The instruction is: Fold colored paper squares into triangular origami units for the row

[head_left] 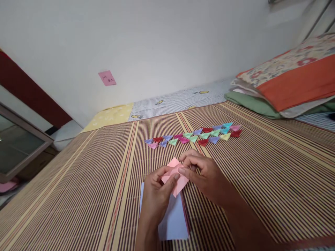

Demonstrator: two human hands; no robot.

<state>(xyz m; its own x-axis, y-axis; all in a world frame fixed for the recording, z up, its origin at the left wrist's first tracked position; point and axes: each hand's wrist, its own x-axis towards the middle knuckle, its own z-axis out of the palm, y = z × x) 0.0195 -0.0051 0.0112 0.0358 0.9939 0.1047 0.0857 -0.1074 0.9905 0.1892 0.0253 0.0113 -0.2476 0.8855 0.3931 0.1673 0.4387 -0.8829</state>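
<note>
Both of my hands hold a small pink paper (177, 178) just above a striped bamboo mat (86, 195). My left hand (156, 195) pinches its lower left side with thumb and fingers closed. My right hand (201, 172) pinches its upper right edge, fingers curled. Under my hands lies a stack of paper sheets (174, 219) with a pale lavender one on top. Beyond my hands, several small folded paper triangles (195, 136) in many colours lie in two rows.
Folded bedding and an orange-patterned pillow (288, 80) are piled at the right. A white wall (157, 42) carries a pink sticky note (107, 78). A checked sheet (180, 99) runs along the wall. A framed window or mirror (18, 143) sits at left.
</note>
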